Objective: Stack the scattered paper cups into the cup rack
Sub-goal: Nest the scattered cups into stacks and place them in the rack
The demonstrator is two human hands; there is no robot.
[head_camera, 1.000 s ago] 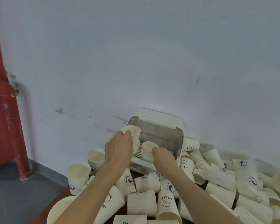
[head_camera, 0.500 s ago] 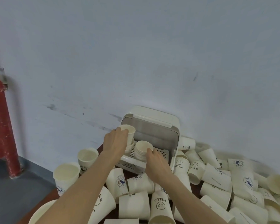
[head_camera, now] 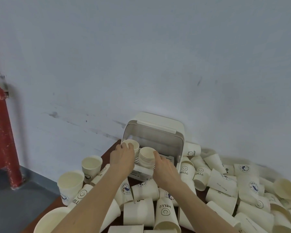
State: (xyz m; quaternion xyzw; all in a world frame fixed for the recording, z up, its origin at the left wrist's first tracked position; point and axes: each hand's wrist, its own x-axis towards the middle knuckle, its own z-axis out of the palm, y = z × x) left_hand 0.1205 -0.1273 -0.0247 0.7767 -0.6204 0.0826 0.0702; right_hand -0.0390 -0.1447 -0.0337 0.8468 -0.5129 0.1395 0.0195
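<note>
The left hand [head_camera: 123,158] grips a cream paper cup [head_camera: 131,145] at its rim, fingers curled over the edge, and holds it upright at the left side of the white plastic cup rack [head_camera: 155,132] with the raised lid. The right hand [head_camera: 165,169] touches the nested stack of cream paper cups [head_camera: 147,157] that stands on the slatted tray [head_camera: 166,159] inside the rack; its forefinger lies against the stack's right side, and I cannot tell if the hand really grasps it. Many scattered paper cups [head_camera: 222,182] lie on the dark brown table [head_camera: 115,147], near and to the right of the rack. A red metal post [head_camera: 0,132] stands far left by the pale wall [head_camera: 141,56].
</note>
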